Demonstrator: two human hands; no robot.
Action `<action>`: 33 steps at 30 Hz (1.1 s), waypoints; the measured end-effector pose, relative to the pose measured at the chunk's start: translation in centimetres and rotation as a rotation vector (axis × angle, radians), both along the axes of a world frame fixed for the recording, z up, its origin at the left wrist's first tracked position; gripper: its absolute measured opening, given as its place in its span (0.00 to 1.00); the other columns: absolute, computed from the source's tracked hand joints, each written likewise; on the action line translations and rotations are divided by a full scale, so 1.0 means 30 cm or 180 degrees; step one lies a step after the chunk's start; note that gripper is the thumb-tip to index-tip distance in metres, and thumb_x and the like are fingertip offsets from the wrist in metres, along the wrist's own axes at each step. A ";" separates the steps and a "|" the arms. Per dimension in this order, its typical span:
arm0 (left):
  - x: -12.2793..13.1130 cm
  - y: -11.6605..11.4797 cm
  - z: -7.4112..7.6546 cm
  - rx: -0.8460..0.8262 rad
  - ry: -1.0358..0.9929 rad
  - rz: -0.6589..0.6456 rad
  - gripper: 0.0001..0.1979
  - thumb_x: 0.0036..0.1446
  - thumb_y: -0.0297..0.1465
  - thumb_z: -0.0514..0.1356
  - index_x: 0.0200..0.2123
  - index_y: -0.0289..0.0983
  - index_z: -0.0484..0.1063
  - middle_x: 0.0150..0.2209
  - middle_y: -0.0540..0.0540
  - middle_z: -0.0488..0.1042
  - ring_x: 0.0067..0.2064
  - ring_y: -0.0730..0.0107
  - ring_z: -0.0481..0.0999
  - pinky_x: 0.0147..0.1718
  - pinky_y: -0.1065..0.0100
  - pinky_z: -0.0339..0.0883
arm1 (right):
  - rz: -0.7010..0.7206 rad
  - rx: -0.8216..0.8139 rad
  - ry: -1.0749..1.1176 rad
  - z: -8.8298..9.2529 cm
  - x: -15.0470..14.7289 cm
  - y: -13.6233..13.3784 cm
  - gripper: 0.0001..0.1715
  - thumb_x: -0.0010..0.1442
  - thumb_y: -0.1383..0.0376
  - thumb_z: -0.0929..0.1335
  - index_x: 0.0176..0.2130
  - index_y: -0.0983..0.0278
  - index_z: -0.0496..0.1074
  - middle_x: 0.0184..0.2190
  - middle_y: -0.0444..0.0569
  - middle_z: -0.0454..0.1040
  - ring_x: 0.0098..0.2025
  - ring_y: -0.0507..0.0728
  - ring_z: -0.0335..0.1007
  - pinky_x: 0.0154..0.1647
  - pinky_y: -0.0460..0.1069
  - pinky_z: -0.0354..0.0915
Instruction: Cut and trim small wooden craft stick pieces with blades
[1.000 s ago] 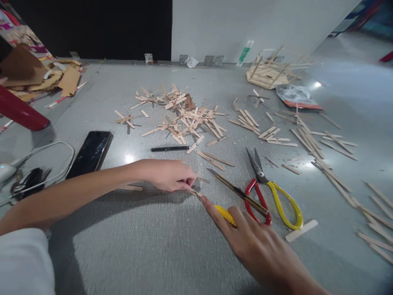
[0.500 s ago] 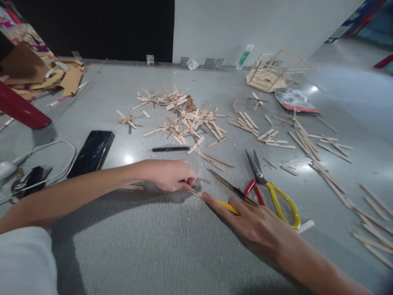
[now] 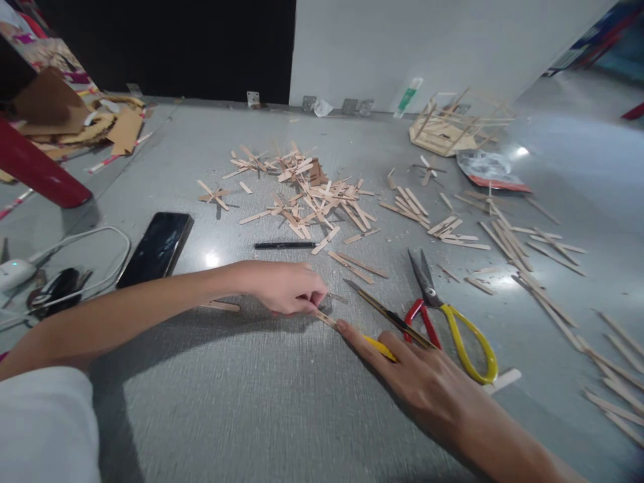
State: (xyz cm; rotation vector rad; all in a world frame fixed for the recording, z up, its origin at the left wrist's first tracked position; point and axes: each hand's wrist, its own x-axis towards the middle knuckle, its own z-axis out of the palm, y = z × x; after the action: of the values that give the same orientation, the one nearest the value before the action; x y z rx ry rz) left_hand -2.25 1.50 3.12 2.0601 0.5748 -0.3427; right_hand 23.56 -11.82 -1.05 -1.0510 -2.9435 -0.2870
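My left hand (image 3: 292, 288) is closed in a pinch on one end of a narrow wooden craft stick (image 3: 326, 319) just above the grey table. My right hand (image 3: 417, 376) reaches in from the lower right, its index fingertip pressing the stick's other end; its thumb is hidden. Between its index and middle fingers shows a ridged yellow object (image 3: 381, 347), mostly covered. A slim, pointed craft knife (image 3: 375, 305) runs along the far side of this hand, its rear end covered by the fingers. Scissors (image 3: 427, 295) with one red and one yellow handle lie open beside it.
Loose craft sticks (image 3: 332, 194) lie piled beyond my hands and scattered to the right. A black pen (image 3: 285, 245), a phone (image 3: 155, 248) and a white cable (image 3: 121, 235) rest nearby. A stick frame (image 3: 445, 131) stands at the back right; a red post (image 3: 45, 168) rises left.
The view has shifted slightly, so everything sits a little further right. Both hands keep the same hold on the craft stick.
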 end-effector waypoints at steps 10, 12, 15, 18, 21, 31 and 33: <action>-0.002 0.001 -0.019 0.0128 -0.0061 -0.0025 0.12 0.68 0.33 0.56 0.29 0.38 0.63 0.19 0.53 0.69 0.20 0.74 0.67 0.23 0.71 0.56 | 0.0154 0.0835 -0.0513 0.026 -0.026 -0.028 0.41 0.62 0.81 0.57 0.72 0.76 0.48 0.28 0.44 0.66 0.23 0.54 0.68 0.18 0.49 0.64; -0.001 -0.002 -0.015 0.0144 -0.0055 0.0029 0.12 0.67 0.33 0.57 0.29 0.38 0.63 0.19 0.53 0.69 0.19 0.74 0.68 0.22 0.71 0.56 | 0.0140 0.0880 -0.0659 0.041 -0.035 -0.035 0.40 0.61 0.80 0.58 0.71 0.74 0.52 0.27 0.44 0.67 0.23 0.54 0.67 0.18 0.48 0.62; 0.001 -0.004 -0.012 0.0048 -0.0025 0.0067 0.13 0.67 0.32 0.56 0.28 0.38 0.62 0.17 0.55 0.67 0.18 0.74 0.68 0.21 0.72 0.56 | 0.0068 0.0736 -0.0696 0.079 -0.055 -0.031 0.43 0.56 0.80 0.61 0.69 0.71 0.57 0.27 0.45 0.68 0.22 0.54 0.69 0.19 0.48 0.62; 0.002 -0.003 -0.017 0.0027 -0.0095 0.0016 0.13 0.67 0.32 0.56 0.28 0.38 0.61 0.15 0.55 0.66 0.17 0.74 0.68 0.21 0.72 0.57 | 0.0060 0.0343 -0.0708 0.126 -0.082 -0.008 0.46 0.50 0.81 0.63 0.67 0.68 0.62 0.27 0.45 0.72 0.19 0.53 0.69 0.19 0.48 0.61; 0.003 0.000 -0.031 0.0125 -0.0182 0.0002 0.13 0.67 0.33 0.57 0.28 0.38 0.63 0.17 0.54 0.69 0.18 0.75 0.68 0.22 0.73 0.57 | 0.0055 -0.0060 -0.0855 0.166 -0.113 0.026 0.47 0.48 0.81 0.64 0.66 0.66 0.64 0.26 0.45 0.75 0.18 0.54 0.70 0.18 0.49 0.57; 0.008 -0.009 -0.015 -0.0092 -0.0060 0.0130 0.13 0.67 0.30 0.56 0.28 0.38 0.60 0.16 0.55 0.68 0.16 0.75 0.68 0.21 0.73 0.59 | -0.0285 -0.0478 -0.0599 0.194 -0.140 0.032 0.41 0.55 0.81 0.62 0.65 0.63 0.65 0.25 0.45 0.75 0.22 0.53 0.70 0.21 0.48 0.54; 0.008 -0.012 -0.008 -0.0107 -0.0010 0.0142 0.13 0.67 0.31 0.56 0.28 0.38 0.61 0.16 0.55 0.68 0.17 0.74 0.69 0.21 0.73 0.59 | -0.0426 -0.0202 -0.0643 0.161 -0.163 -0.015 0.40 0.56 0.80 0.62 0.66 0.65 0.65 0.24 0.47 0.74 0.19 0.52 0.67 0.19 0.48 0.53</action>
State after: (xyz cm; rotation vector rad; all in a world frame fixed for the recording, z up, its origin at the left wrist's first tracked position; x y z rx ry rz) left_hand -2.00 1.15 2.88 2.0122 0.6084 -0.3207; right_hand 18.66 -12.28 3.80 -1.3042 -3.0814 -0.3207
